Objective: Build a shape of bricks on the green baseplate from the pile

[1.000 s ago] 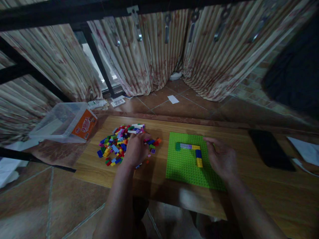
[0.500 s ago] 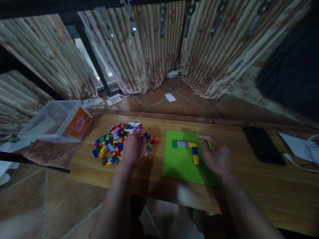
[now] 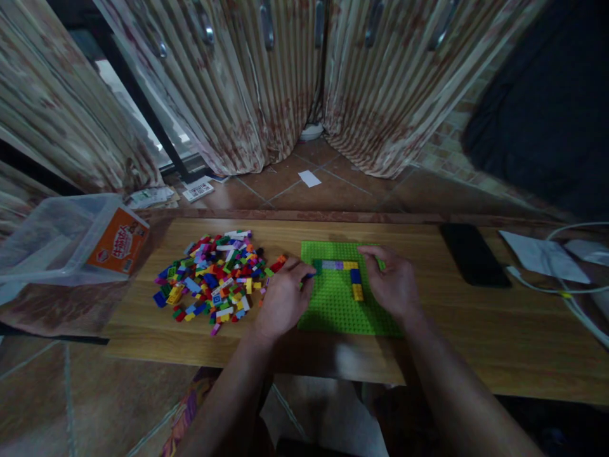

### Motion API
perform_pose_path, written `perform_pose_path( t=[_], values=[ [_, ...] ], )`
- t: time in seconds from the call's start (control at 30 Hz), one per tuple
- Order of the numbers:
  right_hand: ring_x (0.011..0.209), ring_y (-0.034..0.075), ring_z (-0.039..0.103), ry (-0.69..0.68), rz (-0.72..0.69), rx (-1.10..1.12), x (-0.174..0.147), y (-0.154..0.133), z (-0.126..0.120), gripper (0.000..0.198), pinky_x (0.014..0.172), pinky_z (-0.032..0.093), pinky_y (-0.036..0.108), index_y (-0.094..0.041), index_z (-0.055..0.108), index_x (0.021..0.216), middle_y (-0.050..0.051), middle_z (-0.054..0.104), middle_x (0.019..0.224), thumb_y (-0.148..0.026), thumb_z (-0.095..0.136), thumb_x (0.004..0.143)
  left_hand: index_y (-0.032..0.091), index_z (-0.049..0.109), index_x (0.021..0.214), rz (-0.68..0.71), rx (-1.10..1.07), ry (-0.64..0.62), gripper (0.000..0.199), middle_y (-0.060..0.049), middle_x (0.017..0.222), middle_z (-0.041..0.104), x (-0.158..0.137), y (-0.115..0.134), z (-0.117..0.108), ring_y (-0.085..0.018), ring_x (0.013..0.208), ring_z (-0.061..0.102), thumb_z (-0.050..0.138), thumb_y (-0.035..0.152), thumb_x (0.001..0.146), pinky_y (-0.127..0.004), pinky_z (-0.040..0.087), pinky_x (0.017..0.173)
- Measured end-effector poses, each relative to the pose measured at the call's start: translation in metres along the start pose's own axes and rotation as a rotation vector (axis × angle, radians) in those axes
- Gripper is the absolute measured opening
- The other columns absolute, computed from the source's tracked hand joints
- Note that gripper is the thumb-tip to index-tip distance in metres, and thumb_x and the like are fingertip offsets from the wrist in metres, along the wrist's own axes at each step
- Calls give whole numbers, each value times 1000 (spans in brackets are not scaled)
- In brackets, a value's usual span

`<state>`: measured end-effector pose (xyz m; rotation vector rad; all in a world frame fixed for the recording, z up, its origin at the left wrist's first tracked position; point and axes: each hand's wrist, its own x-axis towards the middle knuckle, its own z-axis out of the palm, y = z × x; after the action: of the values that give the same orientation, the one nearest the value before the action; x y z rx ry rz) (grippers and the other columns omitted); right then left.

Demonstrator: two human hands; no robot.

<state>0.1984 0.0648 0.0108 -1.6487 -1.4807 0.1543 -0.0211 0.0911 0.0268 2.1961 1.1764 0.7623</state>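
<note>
My left hand (image 3: pixel 287 298) is at the left edge of the green baseplate (image 3: pixel 328 314), its fingertips closed on a small dark blue brick (image 3: pixel 310 275). On the plate an angled line of bricks runs from a green brick (image 3: pixel 318 265) through grey-lilac bricks (image 3: pixel 330 265) and a yellow brick (image 3: pixel 351 265). It then turns toward me with a blue brick (image 3: pixel 355 277) and another yellow brick (image 3: pixel 358 292). Over the plate's right side hovers my right hand (image 3: pixel 392 282), thumb and forefinger curled close together; anything between their tips is too small to make out.
A heap of mixed bricks (image 3: pixel 209 279) lies on the wooden table (image 3: pixel 143 336) to the left. Beyond it stands a clear plastic box (image 3: pixel 61 235) with an orange label. To the right are a black phone (image 3: pixel 476 254), a white sheet (image 3: pixel 542 254) and white cables (image 3: pixel 537 287).
My left hand has moved right, from the brick heap to the baseplate's left edge, with a dark blue brick now showing at its fingertips. My right hand stays over the plate's right side.
</note>
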Motion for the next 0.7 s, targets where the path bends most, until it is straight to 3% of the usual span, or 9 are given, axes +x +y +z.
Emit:
perform_pose_path(
  t=[0.3,0.53,0.7],
  values=[
    [92,23,72,-28,-6,-1,0,-1,0,26,88,55,41,-21,74,94,6,77,95,-24,49,90,21,64,111,5,231,-115,28,-4,105,68,-6,3,16,-19,90,66,57,10,86,-32,55,82],
    [92,23,72,-47,12,5,-2,-3,1,25,89,55,41,-23,74,95,5,78,96,-25,49,90,19,52,129,-46,116,-61,49,-6,103,67,-4,-1,18,-19,95,66,58,6,82,-34,55,88],
    [92,23,72,-74,-7,5,-3,-6,3,26,88,55,42,-24,74,95,5,77,96,-25,48,92,19,49,131,-70,-10,-61,54,-5,105,65,-4,-4,17,-17,94,66,57,4,80,-34,56,89]
  ],
)
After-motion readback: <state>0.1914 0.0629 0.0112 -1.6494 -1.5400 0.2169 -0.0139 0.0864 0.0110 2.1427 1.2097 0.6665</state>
